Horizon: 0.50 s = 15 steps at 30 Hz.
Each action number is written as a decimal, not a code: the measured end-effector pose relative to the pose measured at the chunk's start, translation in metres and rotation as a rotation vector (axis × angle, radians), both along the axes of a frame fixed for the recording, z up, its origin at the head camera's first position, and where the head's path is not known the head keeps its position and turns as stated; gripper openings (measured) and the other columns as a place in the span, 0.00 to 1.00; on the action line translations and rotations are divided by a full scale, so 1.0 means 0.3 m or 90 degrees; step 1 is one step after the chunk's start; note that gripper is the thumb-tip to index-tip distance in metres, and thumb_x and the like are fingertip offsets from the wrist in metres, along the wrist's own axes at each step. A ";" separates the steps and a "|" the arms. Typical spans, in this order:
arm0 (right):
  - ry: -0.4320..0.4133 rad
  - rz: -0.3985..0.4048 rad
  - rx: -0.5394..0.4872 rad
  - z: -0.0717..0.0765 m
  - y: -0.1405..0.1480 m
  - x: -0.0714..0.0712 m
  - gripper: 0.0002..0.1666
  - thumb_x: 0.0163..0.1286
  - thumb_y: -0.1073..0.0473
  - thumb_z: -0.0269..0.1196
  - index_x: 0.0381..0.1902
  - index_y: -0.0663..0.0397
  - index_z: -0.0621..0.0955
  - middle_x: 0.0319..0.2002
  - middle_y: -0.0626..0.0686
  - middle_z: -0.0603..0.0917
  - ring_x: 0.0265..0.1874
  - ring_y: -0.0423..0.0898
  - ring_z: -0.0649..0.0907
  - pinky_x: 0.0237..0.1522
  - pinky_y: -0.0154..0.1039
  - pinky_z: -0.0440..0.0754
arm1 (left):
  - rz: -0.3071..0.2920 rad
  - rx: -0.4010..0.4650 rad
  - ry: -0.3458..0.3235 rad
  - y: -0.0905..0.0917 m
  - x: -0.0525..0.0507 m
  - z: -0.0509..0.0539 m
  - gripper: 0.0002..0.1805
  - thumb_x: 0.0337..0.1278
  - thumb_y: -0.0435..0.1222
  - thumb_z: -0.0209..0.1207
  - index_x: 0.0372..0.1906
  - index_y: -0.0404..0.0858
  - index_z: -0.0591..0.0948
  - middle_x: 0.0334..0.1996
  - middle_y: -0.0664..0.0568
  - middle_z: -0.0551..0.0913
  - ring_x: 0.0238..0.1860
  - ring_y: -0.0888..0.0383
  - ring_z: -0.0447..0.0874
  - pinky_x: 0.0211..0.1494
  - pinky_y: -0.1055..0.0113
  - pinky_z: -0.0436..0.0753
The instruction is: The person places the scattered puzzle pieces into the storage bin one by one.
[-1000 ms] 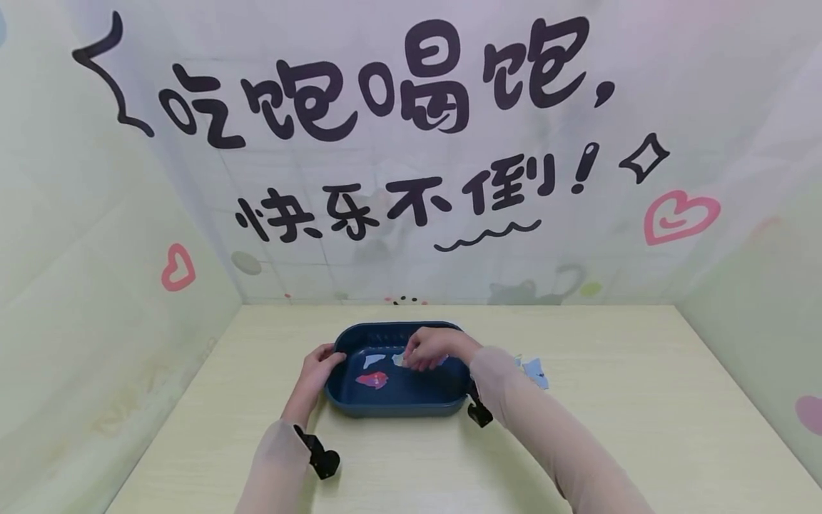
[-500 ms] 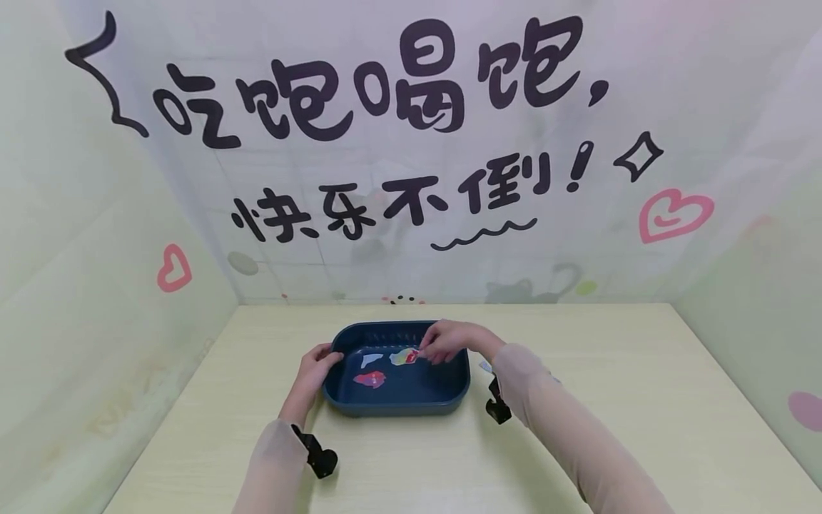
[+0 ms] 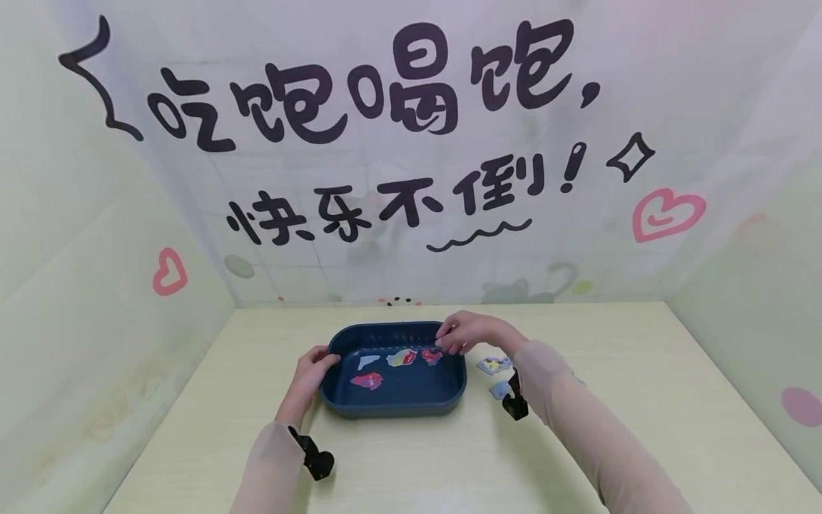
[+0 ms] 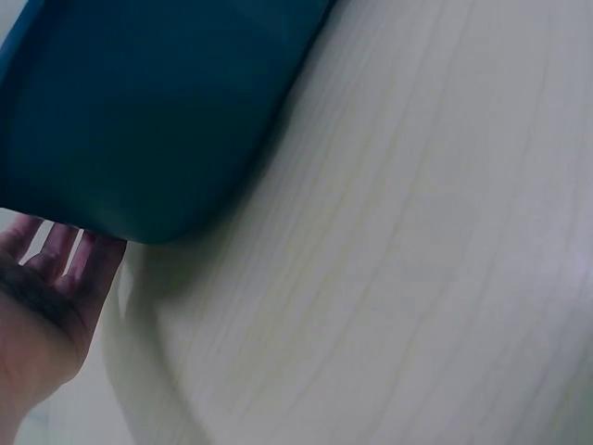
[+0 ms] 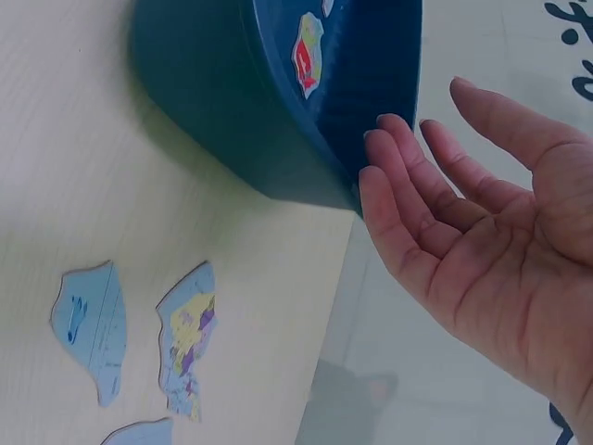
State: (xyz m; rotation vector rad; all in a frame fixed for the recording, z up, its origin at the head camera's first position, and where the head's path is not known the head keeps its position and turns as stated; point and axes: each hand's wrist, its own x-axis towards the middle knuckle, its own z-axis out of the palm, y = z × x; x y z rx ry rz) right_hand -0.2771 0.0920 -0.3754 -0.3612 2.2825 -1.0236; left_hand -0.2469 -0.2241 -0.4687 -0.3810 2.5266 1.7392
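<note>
A dark blue tray (image 3: 398, 410) stands on the table, with several irregular flat puzzle pieces inside. Among them are a pale blue piece (image 3: 368, 362), a pink-red one (image 3: 367, 380), a yellow-and-red one (image 3: 402, 358) and a red one (image 3: 431, 356). My left hand (image 3: 312, 371) grips the tray's left end, thumb over the rim; in the left wrist view its fingers (image 4: 93, 264) lie against the outer wall. Over the tray's far right corner is my right hand (image 3: 467, 333), fingers loosely bent; the right wrist view shows nothing in it.
On the table right of the tray lie loose puzzle pieces, one with yellow and purple print (image 5: 190, 338) and a light blue one (image 5: 91, 324). A third piece (image 5: 139, 434) is partly cut off by the frame. A printed cloth (image 3: 385, 278) hangs behind the table.
My right hand has moved from over the tray's middle to its far right corner, uncovering the yellow-and-red and red pieces. The left hand keeps its hold on the tray.
</note>
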 end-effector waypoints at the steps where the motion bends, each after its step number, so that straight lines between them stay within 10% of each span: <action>1: -0.002 -0.008 -0.006 -0.001 0.009 0.001 0.17 0.64 0.57 0.58 0.48 0.59 0.76 0.42 0.57 0.83 0.39 0.46 0.82 0.42 0.40 0.81 | 0.001 -0.001 0.000 -0.002 0.001 -0.002 0.23 0.59 0.37 0.51 0.57 0.28 0.69 0.56 0.34 0.70 0.56 0.44 0.68 0.63 0.52 0.66; 15: -0.011 -0.045 -0.048 0.004 0.126 0.002 0.20 0.64 0.58 0.56 0.51 0.62 0.73 0.46 0.60 0.82 0.43 0.50 0.81 0.48 0.44 0.79 | 0.002 0.004 -0.010 -0.001 0.001 0.001 0.24 0.58 0.38 0.51 0.57 0.29 0.68 0.56 0.35 0.70 0.56 0.45 0.67 0.64 0.52 0.65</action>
